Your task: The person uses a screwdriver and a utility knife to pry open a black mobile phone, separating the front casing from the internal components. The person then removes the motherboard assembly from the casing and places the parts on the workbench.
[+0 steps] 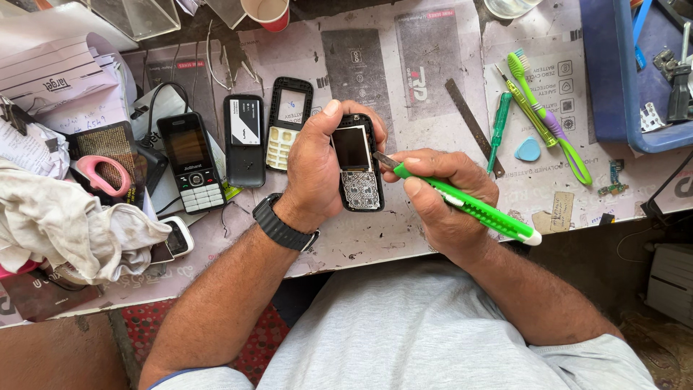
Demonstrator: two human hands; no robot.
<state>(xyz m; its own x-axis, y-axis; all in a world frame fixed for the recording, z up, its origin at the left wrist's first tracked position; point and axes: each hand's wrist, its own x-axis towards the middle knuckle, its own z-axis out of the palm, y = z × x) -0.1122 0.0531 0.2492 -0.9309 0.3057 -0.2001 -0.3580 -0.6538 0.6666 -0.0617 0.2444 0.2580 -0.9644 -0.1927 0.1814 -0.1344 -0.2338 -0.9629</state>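
Both forearms reach up from the near edge of the counter (404, 231), the left one wearing a black watch (283, 222). Held above the middle of the counter is an opened phone (357, 162), its front cover off so the small screen and bare keypad board show. The left hand (317, 170) is closed around its left side, thumb up at the top edge. The right hand (442, 195) is wrapped tight on a green cutter (469, 207), whose metal tip touches the phone's right edge beside the screen. Left of the hands lie a keypad frame (288, 124), a black battery cover (244, 141) and a whole black phone (191, 162). Toward the left edge sit a rag (65, 227) and pink scissors (105, 175). Right of the hands lie a green screwdriver (499, 130), a toothbrush (548, 123) and a blue pick (528, 150).
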